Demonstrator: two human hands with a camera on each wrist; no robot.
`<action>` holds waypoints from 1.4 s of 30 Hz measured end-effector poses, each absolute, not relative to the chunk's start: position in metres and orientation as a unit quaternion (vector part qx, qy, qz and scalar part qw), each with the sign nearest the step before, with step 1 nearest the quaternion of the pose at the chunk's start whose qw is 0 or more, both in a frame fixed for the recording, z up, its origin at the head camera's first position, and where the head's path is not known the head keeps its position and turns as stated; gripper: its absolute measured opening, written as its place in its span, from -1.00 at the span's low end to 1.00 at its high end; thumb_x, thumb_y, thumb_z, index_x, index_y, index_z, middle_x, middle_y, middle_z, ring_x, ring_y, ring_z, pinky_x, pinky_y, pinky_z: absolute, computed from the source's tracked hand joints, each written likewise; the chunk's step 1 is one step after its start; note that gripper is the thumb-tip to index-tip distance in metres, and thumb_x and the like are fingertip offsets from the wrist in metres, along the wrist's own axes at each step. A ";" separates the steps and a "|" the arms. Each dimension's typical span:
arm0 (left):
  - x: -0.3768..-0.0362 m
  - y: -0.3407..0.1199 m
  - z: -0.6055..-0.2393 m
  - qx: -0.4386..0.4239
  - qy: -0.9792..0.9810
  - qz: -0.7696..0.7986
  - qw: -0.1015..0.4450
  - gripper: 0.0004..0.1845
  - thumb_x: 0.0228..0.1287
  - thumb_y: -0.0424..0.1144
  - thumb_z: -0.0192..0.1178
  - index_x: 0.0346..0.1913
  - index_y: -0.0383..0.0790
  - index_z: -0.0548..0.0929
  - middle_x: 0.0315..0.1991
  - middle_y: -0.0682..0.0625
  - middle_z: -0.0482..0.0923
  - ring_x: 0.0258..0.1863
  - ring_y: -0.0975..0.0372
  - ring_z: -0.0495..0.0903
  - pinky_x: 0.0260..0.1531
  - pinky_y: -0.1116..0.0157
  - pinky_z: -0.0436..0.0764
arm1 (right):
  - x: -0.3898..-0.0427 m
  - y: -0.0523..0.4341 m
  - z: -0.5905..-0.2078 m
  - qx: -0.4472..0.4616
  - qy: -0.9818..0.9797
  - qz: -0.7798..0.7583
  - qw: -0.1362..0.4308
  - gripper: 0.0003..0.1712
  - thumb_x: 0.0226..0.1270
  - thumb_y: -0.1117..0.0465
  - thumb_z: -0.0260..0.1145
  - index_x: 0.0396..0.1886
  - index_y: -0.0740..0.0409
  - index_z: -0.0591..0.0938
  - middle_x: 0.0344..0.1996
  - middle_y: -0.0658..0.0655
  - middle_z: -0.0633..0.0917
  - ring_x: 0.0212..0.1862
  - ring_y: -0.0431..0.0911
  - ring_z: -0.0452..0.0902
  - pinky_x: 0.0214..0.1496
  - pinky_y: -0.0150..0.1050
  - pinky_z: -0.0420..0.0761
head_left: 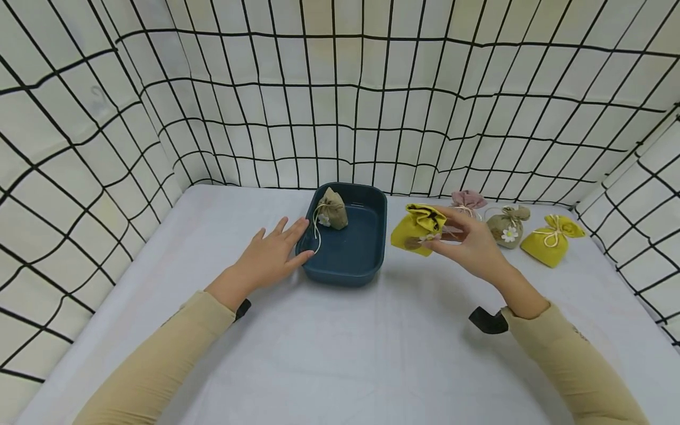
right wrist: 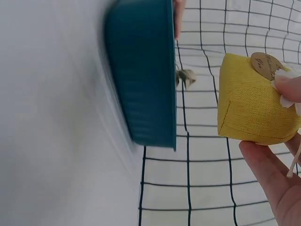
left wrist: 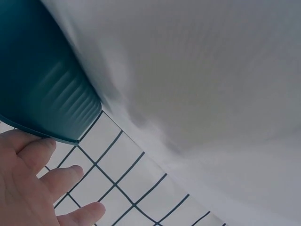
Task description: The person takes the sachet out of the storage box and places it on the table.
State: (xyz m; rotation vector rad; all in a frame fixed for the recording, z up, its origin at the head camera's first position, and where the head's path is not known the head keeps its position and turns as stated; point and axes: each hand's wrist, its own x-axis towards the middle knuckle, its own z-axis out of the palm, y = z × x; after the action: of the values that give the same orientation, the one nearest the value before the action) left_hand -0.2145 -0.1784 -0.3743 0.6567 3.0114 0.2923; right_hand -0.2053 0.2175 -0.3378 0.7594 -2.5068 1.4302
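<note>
A dark teal plastic basin (head_left: 345, 274) stands on the white-covered table, with a tan drawstring pouch (head_left: 333, 211) inside at its back left. My left hand (head_left: 271, 255) rests on the basin's left rim, fingers spread; the left wrist view shows its fingers at the rim. Just right of the basin, my right hand (head_left: 470, 242) pinches a yellow drawstring pouch (head_left: 411, 231) between thumb and fingers, held up above the table. In the right wrist view this yellow pouch (right wrist: 254, 103) carries a round brown tag and a white flower, partly under the thumb.
Toward the back right lie a pink pouch (head_left: 467, 199), an olive pouch (head_left: 504, 227) with a white daisy, and another yellow pouch (head_left: 552, 241) tied with cord. A black wire grid (head_left: 340, 85) rises behind the table and along both sides.
</note>
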 end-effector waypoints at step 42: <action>-0.217 -0.177 -0.375 0.205 0.975 0.085 0.031 -0.15 0.58 0.22 -0.02 0.67 -0.18 0.01 0.64 -0.11 0.00 0.60 -0.13 -0.08 0.39 -0.39 0.00 | -0.213 0.290 -0.366 0.157 -0.899 0.408 -0.019 -0.16 0.35 0.25 0.48 0.53 0.34 0.33 0.38 0.42 0.44 0.30 0.39 0.46 0.14 -0.07 0.64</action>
State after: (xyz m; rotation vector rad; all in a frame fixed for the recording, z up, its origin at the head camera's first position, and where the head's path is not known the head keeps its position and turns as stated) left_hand -0.2171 -0.1769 -0.3754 0.6303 3.0030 0.2623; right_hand -0.2128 0.2897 -0.3662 0.5002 -2.8603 1.2964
